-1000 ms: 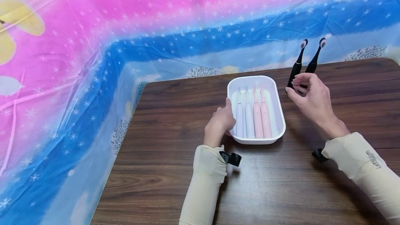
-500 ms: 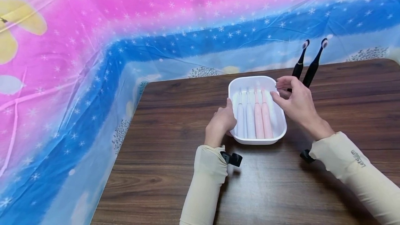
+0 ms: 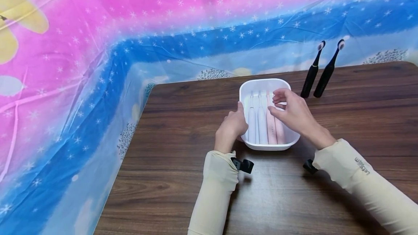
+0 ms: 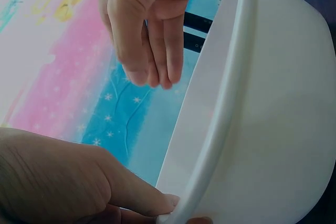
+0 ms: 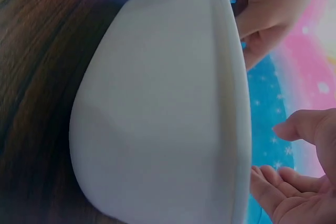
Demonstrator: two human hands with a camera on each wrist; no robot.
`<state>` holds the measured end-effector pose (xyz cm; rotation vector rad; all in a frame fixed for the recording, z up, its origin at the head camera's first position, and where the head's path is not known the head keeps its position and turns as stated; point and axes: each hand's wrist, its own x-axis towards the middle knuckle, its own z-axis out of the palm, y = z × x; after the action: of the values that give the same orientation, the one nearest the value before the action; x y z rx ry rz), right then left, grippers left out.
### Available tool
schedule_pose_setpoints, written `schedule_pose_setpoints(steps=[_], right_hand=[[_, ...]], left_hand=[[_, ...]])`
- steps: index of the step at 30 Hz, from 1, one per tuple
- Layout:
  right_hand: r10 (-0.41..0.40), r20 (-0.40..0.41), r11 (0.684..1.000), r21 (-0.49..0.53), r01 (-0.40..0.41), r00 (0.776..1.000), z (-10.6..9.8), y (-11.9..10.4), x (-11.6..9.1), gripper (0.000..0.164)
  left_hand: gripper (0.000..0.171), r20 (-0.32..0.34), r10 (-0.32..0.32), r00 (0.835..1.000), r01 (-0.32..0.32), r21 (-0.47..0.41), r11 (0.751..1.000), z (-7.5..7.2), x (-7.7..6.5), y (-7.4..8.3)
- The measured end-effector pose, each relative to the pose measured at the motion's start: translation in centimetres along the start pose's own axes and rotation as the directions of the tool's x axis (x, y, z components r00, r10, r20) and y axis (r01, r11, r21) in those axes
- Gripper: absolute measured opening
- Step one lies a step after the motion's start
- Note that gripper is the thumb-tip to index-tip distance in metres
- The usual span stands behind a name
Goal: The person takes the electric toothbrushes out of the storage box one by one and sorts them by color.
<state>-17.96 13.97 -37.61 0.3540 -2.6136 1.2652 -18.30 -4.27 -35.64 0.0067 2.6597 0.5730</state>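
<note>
A white plastic box [image 3: 269,147] holds two whitish electric toothbrushes [image 3: 262,128] and two pink electric toothbrushes [image 3: 271,131], lying side by side. My left hand [image 3: 230,129] grips the box's left rim, thumb on top and fingers below, as the left wrist view shows the pinched rim [image 4: 218,103]. Over the right part of the box hovers my right hand [image 3: 294,114], thumb apart from its bent fingers, nothing between them. It hides the upper ends of the pink toothbrushes. In the right wrist view the fingers [image 5: 270,190] appear beyond the box wall [image 5: 157,103].
Two black electric toothbrushes [image 3: 324,79] stand upright on the brown wooden table [image 3: 169,126], behind and right of the box. A pink and blue snowflake-printed cloth [image 3: 209,21] hangs along the table's back and left edges. Each wrist wears a black camera strap [image 3: 244,165].
My right hand has moved left from in front of the black toothbrushes to above the box, uncovering them. My left hand has stayed on the box rim, and the box has kept its place.
</note>
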Motion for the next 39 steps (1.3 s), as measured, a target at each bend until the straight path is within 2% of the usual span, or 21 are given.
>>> schedule_pose_setpoints(steps=[9, 18, 25, 32, 39], right_hand=[[0.075, 0.098, 0.997, 0.028, -0.078, 0.992, 1.1, -0.4, 0.1, 0.045], [0.150, 0.186, 0.986, 0.037, -0.160, 0.971, 2.5, -0.7, 0.2, 0.048], [0.155, 0.237, 0.987, 0.013, -0.162, 0.959, 3.5, -0.9, 0.3, 0.048], [0.195, 0.273, 0.981, -0.042, -0.191, 0.942, 4.4, -1.5, 0.6, 0.051], [0.170, 0.286, 0.983, -0.117, -0.142, 0.943, 5.2, -1.9, 0.6, 0.048]], left_hand=[[0.072, -0.011, 0.007, 1.000, -0.007, 0.005, 1.000, 0.0, 0.0, -0.1], [0.074, -0.008, 0.006, 1.000, -0.006, -0.014, 1.000, 0.0, 0.0, -0.1], [0.074, -0.012, 0.005, 1.000, -0.005, -0.008, 1.000, -0.1, -0.1, 0.0], [0.075, -0.010, 0.013, 1.000, -0.014, -0.040, 0.999, -0.2, -0.1, -0.1], [0.075, -0.015, 0.016, 1.000, -0.016, 0.009, 1.000, -0.1, -0.1, -0.1]])
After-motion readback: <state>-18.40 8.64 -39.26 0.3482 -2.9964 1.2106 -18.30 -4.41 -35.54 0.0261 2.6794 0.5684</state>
